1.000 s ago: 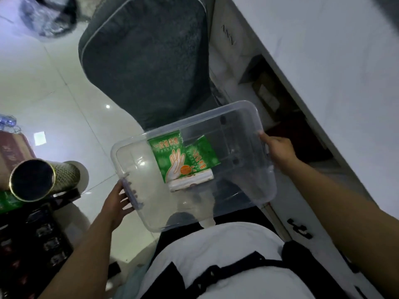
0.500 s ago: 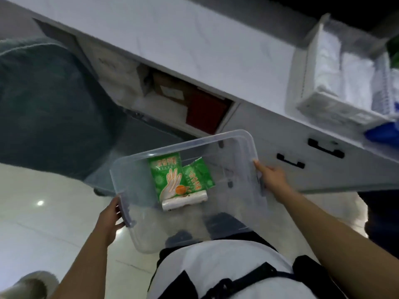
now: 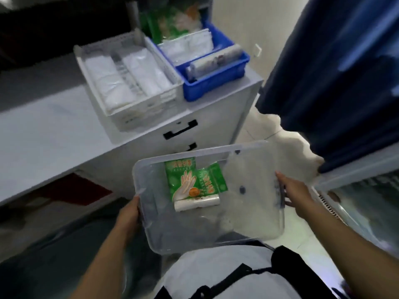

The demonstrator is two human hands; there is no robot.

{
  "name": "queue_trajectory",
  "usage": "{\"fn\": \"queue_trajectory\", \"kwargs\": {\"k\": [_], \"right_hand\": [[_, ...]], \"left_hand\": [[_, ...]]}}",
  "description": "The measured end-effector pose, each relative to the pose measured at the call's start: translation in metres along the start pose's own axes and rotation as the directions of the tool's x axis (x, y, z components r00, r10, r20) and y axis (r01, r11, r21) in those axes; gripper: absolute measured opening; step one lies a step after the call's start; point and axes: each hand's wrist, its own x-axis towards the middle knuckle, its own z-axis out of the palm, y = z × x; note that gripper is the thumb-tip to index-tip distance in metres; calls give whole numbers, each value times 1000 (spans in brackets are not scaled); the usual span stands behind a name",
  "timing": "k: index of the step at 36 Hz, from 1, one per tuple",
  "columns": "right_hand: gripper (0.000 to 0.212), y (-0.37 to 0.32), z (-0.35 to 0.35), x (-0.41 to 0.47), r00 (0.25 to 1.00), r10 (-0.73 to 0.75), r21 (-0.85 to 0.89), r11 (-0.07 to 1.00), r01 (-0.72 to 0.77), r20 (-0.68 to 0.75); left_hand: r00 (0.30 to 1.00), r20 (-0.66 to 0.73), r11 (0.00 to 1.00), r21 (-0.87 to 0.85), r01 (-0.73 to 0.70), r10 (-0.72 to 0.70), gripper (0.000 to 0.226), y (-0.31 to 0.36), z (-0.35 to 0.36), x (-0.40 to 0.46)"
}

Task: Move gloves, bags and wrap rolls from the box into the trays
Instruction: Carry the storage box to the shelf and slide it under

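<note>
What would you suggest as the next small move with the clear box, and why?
Probably set the clear box down on the counter beside the white tray: both the left hand and right hand are occupied holding it, so neither can lift the glove packets.

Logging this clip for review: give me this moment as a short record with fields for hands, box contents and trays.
left hand: grips the clear box at its left end
right hand: grips its right end
box contents: two green glove packets, one white roll
white tray: on cabinet, holds white bags
blue tray: beside it, holds packets and a roll
</note>
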Motion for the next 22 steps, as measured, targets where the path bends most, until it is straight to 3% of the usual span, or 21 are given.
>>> {"fn": "queue_trajectory", "kwargs": {"k": [5,10,15,19,22], "right_hand": [[57,35,-78,33,979,176,258,955,-144,-103],[65,75,-146,59,921,362,500,830,-247,-146],[47,94,-185,60,860,480,636,722,-273,-176],[39,101,-195,59,837,532,728,623,-286,-127],[34,94,-196,64,837,544,792,538,-289,-64]], "left_hand": [[992,99,966,239,-103,81,40,77,117,21],[968,208,828,511,-232,143,40,124,252,21],[914,378,688,624,-370,148,49,142,357,14],[884,442,600,670,-437,151,34,173,432,4],[848,502,506,694,-512,170,42,208,493,2]]}}
